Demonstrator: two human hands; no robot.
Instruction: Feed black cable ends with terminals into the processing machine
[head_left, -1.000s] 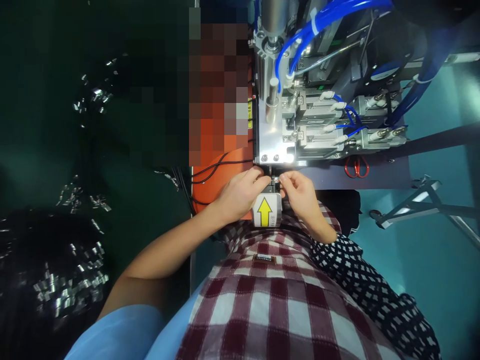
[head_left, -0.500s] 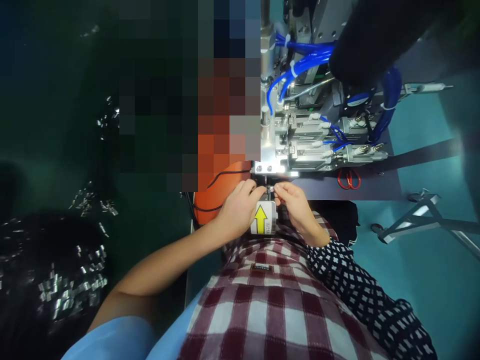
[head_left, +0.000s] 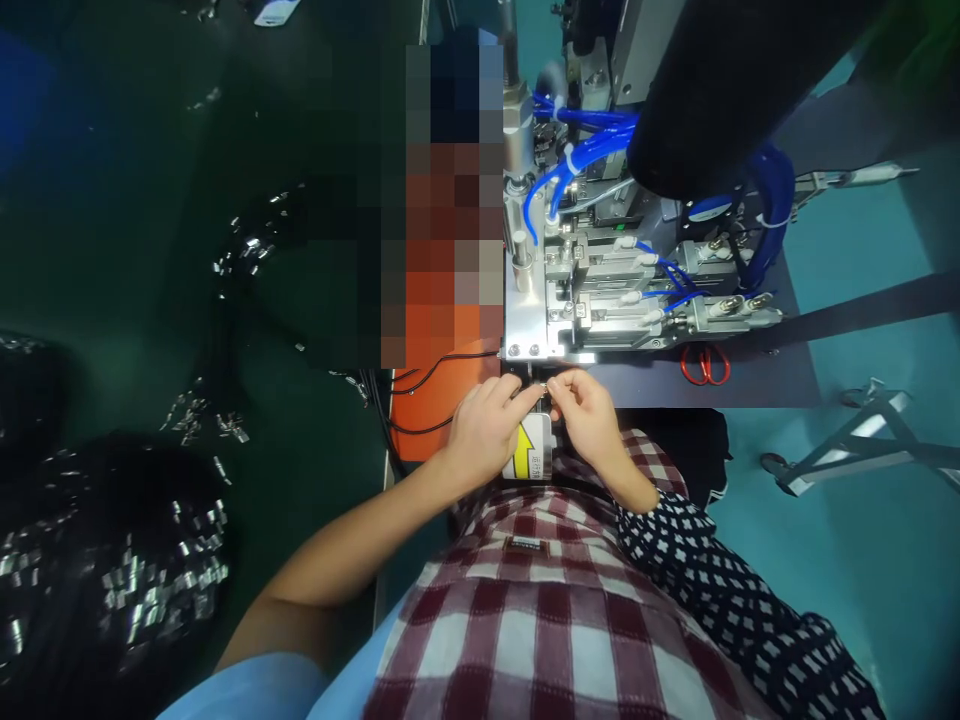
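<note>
My left hand (head_left: 489, 422) is closed at the front of the machine, its thumb and forefinger reaching right towards my other hand. A black cable (head_left: 420, 431) runs across the orange surface and disappears under it; what its fingertips hold is hidden. My right hand (head_left: 592, 425) pinches a small shiny metal piece (head_left: 545, 388), too small to name exactly. The fingertips of both hands meet around this piece. Just below them sits a silver cylinder with a white label and yellow arrow (head_left: 528, 455), partly covered by my left hand.
The metal machine (head_left: 525, 320) with blue air tubes (head_left: 600, 140) stands directly beyond my hands. Red-handled scissors (head_left: 705, 365) lie on the dark tabletop to the right. Bundles of black cables with shiny metal ends (head_left: 142, 580) lie at left. An orange surface (head_left: 420, 400) adjoins my left hand.
My left thumb and forefinger have moved right, closer to my right fingertips, and the metal piece shows less. The whole view has shifted slightly.
</note>
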